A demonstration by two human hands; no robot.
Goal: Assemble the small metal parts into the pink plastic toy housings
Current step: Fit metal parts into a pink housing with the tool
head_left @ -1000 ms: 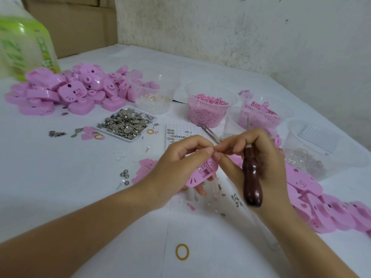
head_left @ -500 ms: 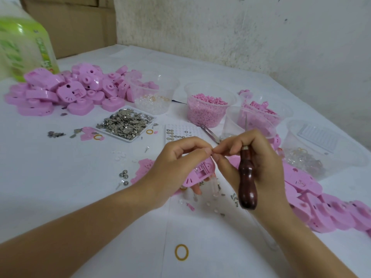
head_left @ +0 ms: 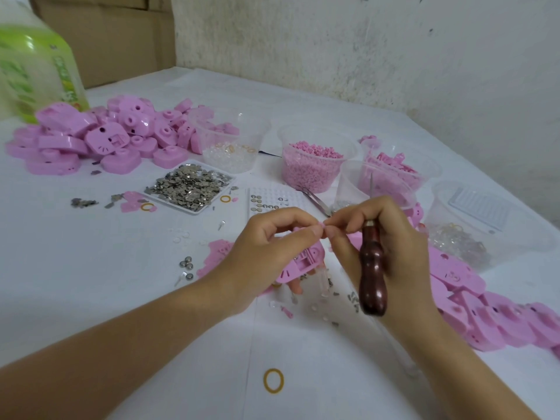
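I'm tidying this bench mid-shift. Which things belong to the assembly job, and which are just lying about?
Job in hand:
left hand holding pink housing
right hand gripping wooden-handled awl
metal parts
pile of housings

Lying about:
green bottle
cardboard box
yellow rubber band

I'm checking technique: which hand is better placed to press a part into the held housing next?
Probably the right hand: it grips the awl beside the pink housing, which the left hand holds.
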